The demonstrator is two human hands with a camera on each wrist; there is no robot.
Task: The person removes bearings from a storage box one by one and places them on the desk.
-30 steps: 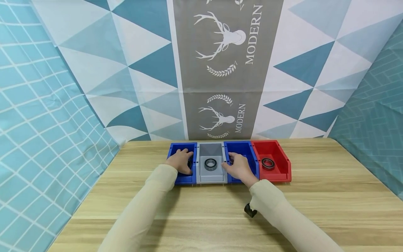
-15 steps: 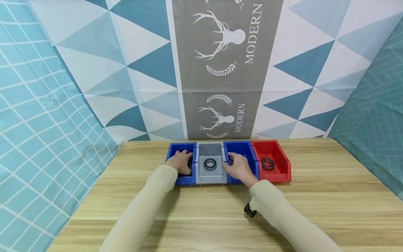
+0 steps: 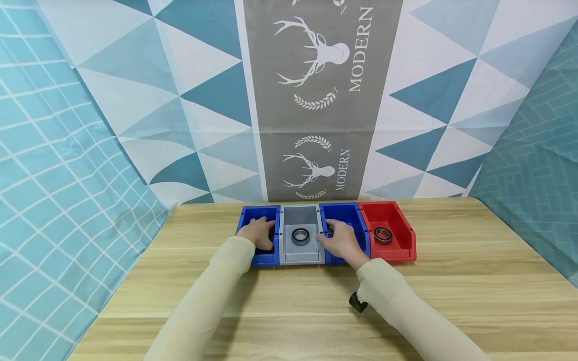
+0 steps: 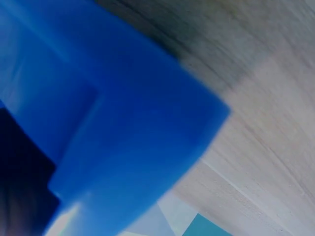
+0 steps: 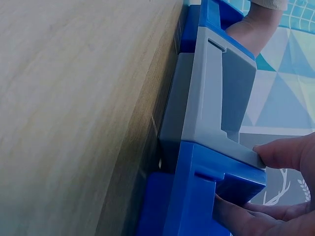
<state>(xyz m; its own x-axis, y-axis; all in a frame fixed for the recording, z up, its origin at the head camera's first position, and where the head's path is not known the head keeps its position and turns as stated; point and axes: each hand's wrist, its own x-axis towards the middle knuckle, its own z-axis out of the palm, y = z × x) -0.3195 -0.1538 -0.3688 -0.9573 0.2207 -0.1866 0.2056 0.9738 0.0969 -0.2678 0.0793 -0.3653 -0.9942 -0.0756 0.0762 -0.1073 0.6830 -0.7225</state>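
In the head view, my left hand [image 3: 258,233] reaches into the left blue storage bin [image 3: 256,258]. A dark ring, probably a bearing [image 3: 271,234], shows beside its fingers. Whether the fingers hold the ring or the bin wall is hidden; the left wrist view [image 4: 142,123] is filled by blurred blue plastic. My right hand [image 3: 342,240] straddles the adjoining walls of the grey bin [image 5: 197,113] and the second blue bin [image 5: 197,172]. Its thumb touches the grey rim, while its fingers curl inside the blue bin.
A ball bearing [image 3: 300,236] lies in the grey bin, another bearing [image 3: 383,234] in the red bin [image 3: 399,253]. All the bins stand side by side on the wooden table [image 3: 298,316], before a patterned backdrop [image 3: 217,125]. A black device [image 3: 357,302] hangs under the right wrist.
The head view has shifted very slightly, so the whole scene sits a little further left. Both hands and the bins keep the same places relative to each other.
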